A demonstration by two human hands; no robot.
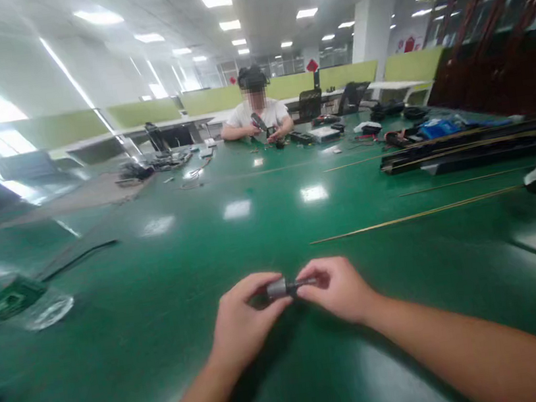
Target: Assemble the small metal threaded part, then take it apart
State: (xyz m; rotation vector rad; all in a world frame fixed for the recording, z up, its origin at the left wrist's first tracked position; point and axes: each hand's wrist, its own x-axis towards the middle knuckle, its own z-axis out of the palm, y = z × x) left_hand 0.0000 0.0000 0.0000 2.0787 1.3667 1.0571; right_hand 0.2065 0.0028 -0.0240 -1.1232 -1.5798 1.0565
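Observation:
A small grey metal cylinder with a dark collar and a thin shaft [277, 288] lies sideways between my hands, just above the green tabletop [195, 251]. My left hand [245, 317] grips the wide grey end between thumb and fingers. From the other side, my right hand [338, 289] pinches the thin shaft end, and its fingertips partly cover it. The fingertips of both hands are close together at the dark collar. Blur hides the finer detail of the part.
A clear bottle with a green label [17, 299] lies at the left, near a black cable [81, 257]. Thin rods [414, 215] and dark long bars [470, 149] are on the right. Across the table a person [256, 113] handles a dark tool among scattered parts.

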